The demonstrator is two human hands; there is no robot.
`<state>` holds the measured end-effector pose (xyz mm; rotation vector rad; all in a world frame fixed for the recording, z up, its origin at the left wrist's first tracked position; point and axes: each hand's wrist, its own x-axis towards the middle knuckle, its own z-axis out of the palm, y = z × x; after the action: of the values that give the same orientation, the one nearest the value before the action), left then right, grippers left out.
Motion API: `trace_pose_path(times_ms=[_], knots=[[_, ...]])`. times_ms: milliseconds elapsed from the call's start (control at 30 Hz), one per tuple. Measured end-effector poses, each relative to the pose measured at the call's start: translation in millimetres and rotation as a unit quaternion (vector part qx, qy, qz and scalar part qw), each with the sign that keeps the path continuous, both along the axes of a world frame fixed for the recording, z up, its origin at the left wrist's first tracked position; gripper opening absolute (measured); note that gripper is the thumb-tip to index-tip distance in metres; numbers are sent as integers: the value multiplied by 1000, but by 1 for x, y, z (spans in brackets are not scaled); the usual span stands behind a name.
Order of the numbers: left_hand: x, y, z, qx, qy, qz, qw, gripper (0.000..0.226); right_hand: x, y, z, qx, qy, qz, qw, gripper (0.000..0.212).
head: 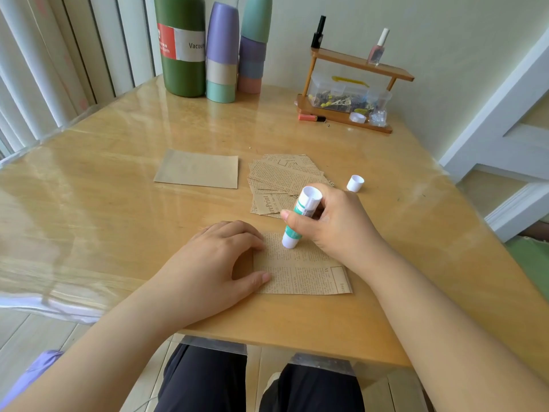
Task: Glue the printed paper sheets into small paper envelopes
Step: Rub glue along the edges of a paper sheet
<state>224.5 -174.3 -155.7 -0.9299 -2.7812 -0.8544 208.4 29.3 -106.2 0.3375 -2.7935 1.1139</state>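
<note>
While the left hand (217, 257) is lying on the table (118, 203) with its fingers (237, 233) loosely bent and pressing down the left edge of the printed sheet (300, 272), the paper is being kept from sliding. That sheet looks thin, light and floppy, so it is likely asking for flat pressure near an edge, not a pinch that would crease it. Just right of that hand, the glue stick (300, 218) is standing tilted with its tip touching the sheet's upper part; it looks rigid and light, and the right hand (335, 224) is wrapping its fingers round the barrel. Counting left to right: one plain brown envelope (197, 169) lying farther back, one sheet being glued, one fanned pile of printed sheets (285, 176) holding perhaps five or six, hard to count exactly, one glue stick, and one white cap (355, 183) standing apart at the right.
</note>
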Motion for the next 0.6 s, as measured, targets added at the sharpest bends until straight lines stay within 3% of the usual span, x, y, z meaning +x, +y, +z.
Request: trace_pose_path(times_ms=[600], knots=[[0,0,2,0,-2,1,1000,63,8,-4,3,2,14,12,1000,28]])
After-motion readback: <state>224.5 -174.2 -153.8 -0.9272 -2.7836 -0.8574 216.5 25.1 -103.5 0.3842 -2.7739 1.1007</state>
